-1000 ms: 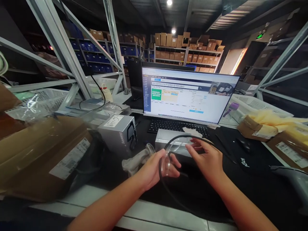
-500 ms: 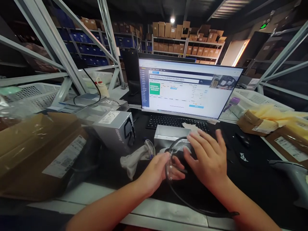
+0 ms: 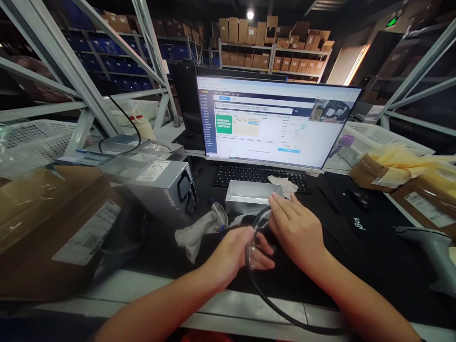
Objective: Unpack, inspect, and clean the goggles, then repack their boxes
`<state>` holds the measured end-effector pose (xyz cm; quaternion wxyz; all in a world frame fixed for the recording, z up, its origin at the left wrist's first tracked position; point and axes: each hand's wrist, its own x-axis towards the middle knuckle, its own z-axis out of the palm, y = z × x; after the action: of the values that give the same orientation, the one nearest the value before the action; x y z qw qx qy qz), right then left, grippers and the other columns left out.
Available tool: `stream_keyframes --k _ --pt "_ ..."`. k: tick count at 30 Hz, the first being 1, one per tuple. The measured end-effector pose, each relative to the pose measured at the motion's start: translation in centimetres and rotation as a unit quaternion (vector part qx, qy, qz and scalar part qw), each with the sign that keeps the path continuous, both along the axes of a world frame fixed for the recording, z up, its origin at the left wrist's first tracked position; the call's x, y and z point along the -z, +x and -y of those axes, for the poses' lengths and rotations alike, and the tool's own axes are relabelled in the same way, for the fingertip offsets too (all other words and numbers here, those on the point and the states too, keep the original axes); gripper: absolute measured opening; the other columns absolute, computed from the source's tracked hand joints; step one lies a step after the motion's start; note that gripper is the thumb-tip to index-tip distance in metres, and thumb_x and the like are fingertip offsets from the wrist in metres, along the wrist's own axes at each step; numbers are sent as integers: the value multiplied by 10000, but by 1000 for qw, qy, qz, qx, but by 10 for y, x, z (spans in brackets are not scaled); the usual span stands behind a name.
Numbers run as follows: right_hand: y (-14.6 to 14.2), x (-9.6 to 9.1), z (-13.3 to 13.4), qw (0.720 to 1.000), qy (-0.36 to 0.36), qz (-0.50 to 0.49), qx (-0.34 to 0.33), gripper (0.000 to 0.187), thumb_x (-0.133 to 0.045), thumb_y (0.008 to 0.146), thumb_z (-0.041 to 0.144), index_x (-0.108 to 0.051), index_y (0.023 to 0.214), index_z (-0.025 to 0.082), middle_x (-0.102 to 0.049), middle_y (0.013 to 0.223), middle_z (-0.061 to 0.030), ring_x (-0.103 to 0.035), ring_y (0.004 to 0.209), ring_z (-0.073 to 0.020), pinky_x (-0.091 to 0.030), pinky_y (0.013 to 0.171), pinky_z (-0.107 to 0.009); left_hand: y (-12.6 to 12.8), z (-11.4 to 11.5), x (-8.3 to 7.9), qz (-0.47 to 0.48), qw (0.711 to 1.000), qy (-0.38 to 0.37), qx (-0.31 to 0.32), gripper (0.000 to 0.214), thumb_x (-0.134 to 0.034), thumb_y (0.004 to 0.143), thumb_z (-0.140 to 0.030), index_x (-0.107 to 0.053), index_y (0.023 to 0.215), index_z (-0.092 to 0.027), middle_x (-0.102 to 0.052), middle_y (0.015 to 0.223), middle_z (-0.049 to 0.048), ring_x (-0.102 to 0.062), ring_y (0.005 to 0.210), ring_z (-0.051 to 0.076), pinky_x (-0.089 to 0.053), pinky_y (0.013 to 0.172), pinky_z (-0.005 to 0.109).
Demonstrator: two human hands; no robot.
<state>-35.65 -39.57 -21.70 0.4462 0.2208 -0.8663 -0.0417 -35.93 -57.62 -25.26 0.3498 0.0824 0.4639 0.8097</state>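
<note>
My left hand [image 3: 233, 251] grips a black cable [image 3: 263, 299] with a clear plastic piece [image 3: 252, 251] on it, the thumb on top and the other fingers partly spread behind. The cable bends up in a loop and hangs down past my right forearm. My right hand [image 3: 297, 225] closes over the upper end of the loop, its fingers together; the fingertips are partly hidden. Just behind the hands stands an open silver-grey box [image 3: 245, 204]. A pair of grey-white gloves or crumpled cloth [image 3: 201, 232] lies left of my left hand.
A monitor [image 3: 278, 123] and keyboard [image 3: 242, 176] stand behind. To the left are a grey printed box [image 3: 167, 190] and a brown carton [image 3: 57, 228]. A mouse [image 3: 358, 198], a pen [image 3: 328, 198] and a handheld scanner [image 3: 427, 242] lie on the right.
My right hand has gone from spread fingers with the thumb apart to fingers together over the cable's upper end. My left hand keeps its hold. The view has shifted slightly.
</note>
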Motion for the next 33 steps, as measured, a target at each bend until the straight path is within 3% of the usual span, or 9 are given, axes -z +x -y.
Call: stream_keyframes --k 6,11,26,29,33 --pt "4 5 4 996 76 22 39 326 -515 915 50 -661 1198 -15 -707 1202 -237 -715 1061 -296 -566 980 -453 -1 -2 -2 20 999 -22 -22 583 -680 758 -676 -659 833 -98 -733 792 118 -732 624 203 -581 620 273" --pt "7 5 7 992 101 40 64 372 -452 920 26 -650 1230 -24 -677 1252 -248 -702 1101 -303 -577 974 -429 -3 -1 -5 29 998 -50 -15 614 -698 712 -703 -653 816 -99 -736 778 118 -726 596 197 -577 591 261" --pt "15 -2 8 994 98 16 43 372 -427 951 37 -653 1245 3 -688 1247 -222 -694 1131 -296 -590 925 -382 -4 4 -9 -9 998 -61 21 596 -713 699 -684 -661 791 -98 -732 765 108 -735 619 211 -591 602 272" --pt "17 -8 6 994 93 0 57 353 -460 933 10 -663 1222 13 -697 1227 -226 -736 1029 -261 -605 838 -316 -6 3 -7 7 997 -69 21 592 -693 711 -685 -660 765 -96 -724 735 106 -727 591 205 -577 562 255" --pt "26 -19 -1 996 66 -10 54 342 -495 932 24 -643 1240 33 -688 1253 -211 -734 1032 -245 -588 865 -310 -9 0 -4 21 998 -59 0 537 -688 746 -643 -651 785 -109 -731 747 100 -732 603 204 -583 576 256"
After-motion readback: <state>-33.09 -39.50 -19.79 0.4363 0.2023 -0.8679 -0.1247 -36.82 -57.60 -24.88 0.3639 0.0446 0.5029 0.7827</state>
